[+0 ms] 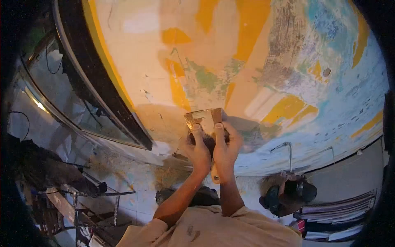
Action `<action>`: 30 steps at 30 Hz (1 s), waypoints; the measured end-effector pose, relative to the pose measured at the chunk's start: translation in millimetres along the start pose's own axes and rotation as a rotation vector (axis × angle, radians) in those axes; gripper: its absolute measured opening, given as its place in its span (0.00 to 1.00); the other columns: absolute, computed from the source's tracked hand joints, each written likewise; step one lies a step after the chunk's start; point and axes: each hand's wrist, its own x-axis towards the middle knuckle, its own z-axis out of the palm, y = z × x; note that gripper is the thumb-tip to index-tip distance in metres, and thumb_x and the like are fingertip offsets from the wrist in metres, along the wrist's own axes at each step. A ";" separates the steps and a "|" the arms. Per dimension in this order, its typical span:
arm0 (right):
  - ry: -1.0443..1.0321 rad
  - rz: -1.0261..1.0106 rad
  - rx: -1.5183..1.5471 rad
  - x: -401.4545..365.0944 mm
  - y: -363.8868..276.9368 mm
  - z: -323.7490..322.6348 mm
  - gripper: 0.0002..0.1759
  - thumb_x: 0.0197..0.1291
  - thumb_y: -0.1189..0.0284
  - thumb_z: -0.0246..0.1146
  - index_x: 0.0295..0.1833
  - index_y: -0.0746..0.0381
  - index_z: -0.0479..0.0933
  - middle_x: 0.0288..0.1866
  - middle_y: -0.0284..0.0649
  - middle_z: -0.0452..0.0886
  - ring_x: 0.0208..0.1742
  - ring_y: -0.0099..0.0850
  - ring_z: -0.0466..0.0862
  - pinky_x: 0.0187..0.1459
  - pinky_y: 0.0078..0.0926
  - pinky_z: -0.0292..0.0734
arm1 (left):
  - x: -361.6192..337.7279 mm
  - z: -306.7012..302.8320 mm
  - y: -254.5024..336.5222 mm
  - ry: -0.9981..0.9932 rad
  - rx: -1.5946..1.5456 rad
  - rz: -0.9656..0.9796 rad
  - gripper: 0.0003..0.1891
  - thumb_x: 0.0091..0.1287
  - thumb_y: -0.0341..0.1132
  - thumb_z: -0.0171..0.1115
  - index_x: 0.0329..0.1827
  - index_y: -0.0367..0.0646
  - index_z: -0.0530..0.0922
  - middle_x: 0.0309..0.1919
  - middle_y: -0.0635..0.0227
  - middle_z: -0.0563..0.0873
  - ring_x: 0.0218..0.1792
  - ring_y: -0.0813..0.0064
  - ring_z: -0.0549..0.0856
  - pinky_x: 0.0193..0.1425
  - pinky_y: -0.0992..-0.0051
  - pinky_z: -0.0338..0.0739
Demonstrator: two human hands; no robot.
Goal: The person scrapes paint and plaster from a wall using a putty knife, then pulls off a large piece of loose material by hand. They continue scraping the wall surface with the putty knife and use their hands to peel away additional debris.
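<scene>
Both my hands grip one scraper [205, 118], a wide metal blade with a pale handle end showing below my wrists. My left hand [200, 148] and my right hand [225, 145] are clasped together around the handle, thumbs pressed up against the blade. The blade's edge lies flat against a wall [255, 61] with patchy orange, cream, green and blue-grey paint, much of it scraped and flaking. My forearms reach up from a beige shirt at the bottom of the head view.
A dark-framed window [78, 94] runs along the left. Metal scaffold or ladder parts [82, 197] stand lower left. Another person [288, 195] crouches lower right beside stacked sheets [341, 218]. Pipe brackets [288, 150] sit on the wall.
</scene>
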 end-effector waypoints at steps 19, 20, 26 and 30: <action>-0.104 -0.011 0.001 2.8 -3.6 -0.7 0.11 0.68 0.72 0.61 0.36 0.69 0.77 0.22 0.32 0.70 0.26 0.18 0.66 0.27 0.22 0.62 | 9.9 0.7 -0.5 0.017 -0.068 -0.005 0.19 0.77 0.45 0.56 0.48 0.35 0.79 0.30 0.78 0.78 0.25 0.88 0.69 0.26 0.82 0.62; -0.096 -0.033 0.023 7.4 1.7 3.4 0.10 0.68 0.72 0.61 0.35 0.69 0.77 0.21 0.33 0.69 0.26 0.18 0.66 0.26 0.23 0.62 | 4.9 -2.9 0.1 0.029 -0.003 -0.047 0.19 0.77 0.45 0.56 0.50 0.34 0.80 0.30 0.78 0.78 0.25 0.88 0.69 0.26 0.82 0.62; -0.152 0.057 -0.013 8.0 -8.1 5.9 0.11 0.67 0.72 0.61 0.35 0.69 0.77 0.22 0.30 0.71 0.24 0.17 0.66 0.25 0.22 0.59 | 8.6 -8.5 -6.4 0.080 -0.063 -0.005 0.18 0.76 0.44 0.58 0.50 0.33 0.81 0.32 0.77 0.78 0.27 0.88 0.71 0.28 0.83 0.64; -0.117 -0.040 -0.013 9.1 4.3 13.2 0.11 0.68 0.71 0.62 0.35 0.69 0.78 0.22 0.29 0.71 0.24 0.16 0.65 0.25 0.21 0.58 | 15.7 -17.7 -24.8 0.065 -0.019 0.050 0.17 0.76 0.42 0.57 0.50 0.34 0.80 0.30 0.78 0.78 0.28 0.87 0.72 0.29 0.82 0.65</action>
